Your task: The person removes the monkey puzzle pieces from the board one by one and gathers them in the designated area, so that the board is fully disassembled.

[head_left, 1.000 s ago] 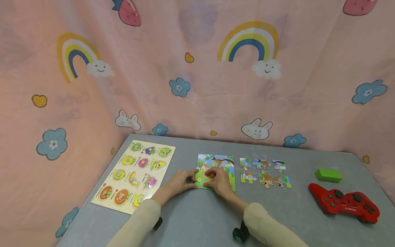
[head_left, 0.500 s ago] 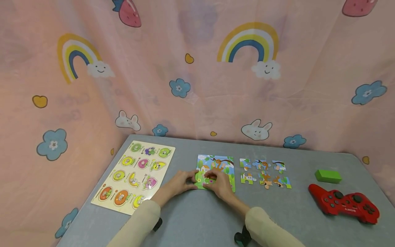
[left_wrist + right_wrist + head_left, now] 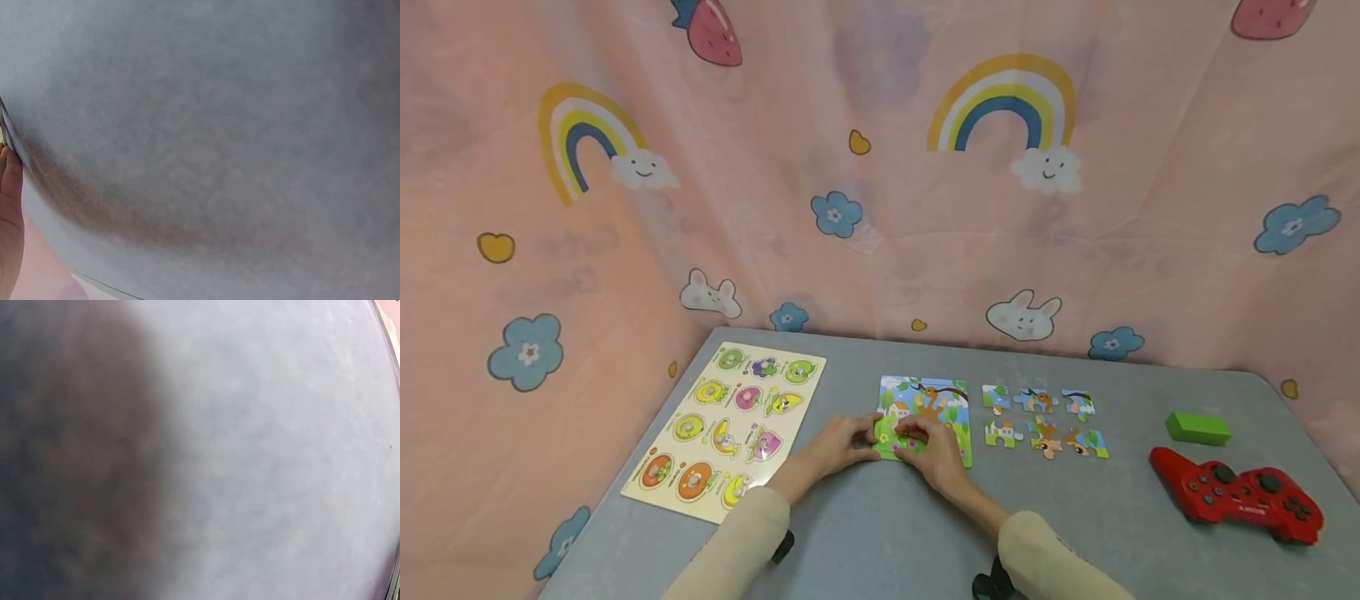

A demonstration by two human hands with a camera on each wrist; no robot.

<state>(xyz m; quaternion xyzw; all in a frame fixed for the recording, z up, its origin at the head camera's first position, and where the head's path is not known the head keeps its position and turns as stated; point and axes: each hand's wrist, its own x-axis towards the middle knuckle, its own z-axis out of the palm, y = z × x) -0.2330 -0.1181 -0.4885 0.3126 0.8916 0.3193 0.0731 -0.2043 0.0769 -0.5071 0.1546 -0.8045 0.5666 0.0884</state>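
Note:
A small square jigsaw puzzle [image 3: 958, 454] with a green meadow and an animal on it lies mid-table in the head view. My left hand [image 3: 835, 443] holds its left edge, with the thumb low and bent fingers above. My right hand [image 3: 938, 450] is over its lower part. Its thumb and curled fingers come together around a green patch, which looks like a puzzle piece mostly covered by the hand. In the left wrist view, only some fingers [image 3: 11, 181] show at the left border. The right wrist view shows a blurred dark shape and grey table.
Several loose puzzle pieces [image 3: 1043, 400] lie in two rows right of the puzzle. A fruit puzzle board [image 3: 737, 429] lies at left, near the left forearm. A green block [image 3: 1198, 427] and a red game controller [image 3: 1236, 496] stand at right. A patterned curtain [image 3: 880, 250] hangs behind.
My right hand's fingers have shifted slightly down and left over the puzzle, uncovering more of the printed animal. My left hand stays at the edge, and the loose pieces have not moved.

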